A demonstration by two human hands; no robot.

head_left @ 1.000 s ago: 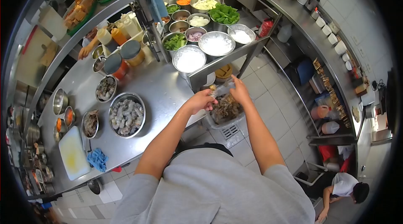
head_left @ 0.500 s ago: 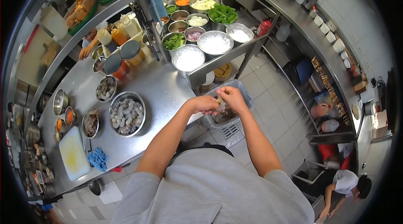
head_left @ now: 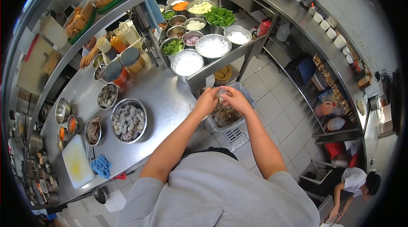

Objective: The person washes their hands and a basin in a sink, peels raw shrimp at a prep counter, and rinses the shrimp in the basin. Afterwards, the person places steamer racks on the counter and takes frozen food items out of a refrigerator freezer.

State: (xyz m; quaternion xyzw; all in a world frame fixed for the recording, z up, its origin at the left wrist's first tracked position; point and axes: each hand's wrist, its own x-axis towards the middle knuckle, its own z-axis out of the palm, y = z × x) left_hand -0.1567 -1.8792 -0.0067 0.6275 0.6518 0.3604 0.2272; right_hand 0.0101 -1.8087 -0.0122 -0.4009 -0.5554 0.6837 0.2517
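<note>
Overhead, the left hand (head_left: 207, 100) and right hand (head_left: 236, 100) clamp their fingertips on a pale piece (head_left: 221, 93) above the bin (head_left: 250, 95), off the counter's (head_left: 163, 95) right end; the shrimp bowl (head_left: 129, 120) sits near its front edge.

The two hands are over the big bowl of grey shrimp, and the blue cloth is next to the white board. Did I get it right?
Not quite: the head view shows the left hand and right hand over the plastic-lined bin, not the big bowl of grey shrimp. The blue cloth is next to the white board.
</note>
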